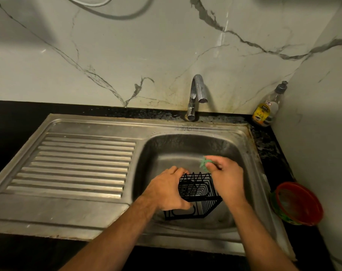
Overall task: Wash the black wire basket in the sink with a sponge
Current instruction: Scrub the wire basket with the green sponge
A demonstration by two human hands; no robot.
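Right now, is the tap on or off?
Off, it seems: no water falls from the tap into the sink.

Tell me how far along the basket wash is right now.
Done: the black wire basket is in the sink, gripped by the left hand, and the right hand pinches the green sponge at its far rim. In hand: scrubbing looks barely started; no suds are visible. Left: the faucet shows no water running, so most scrubbing and the rinse remain. The soap bottle stands by the wall.
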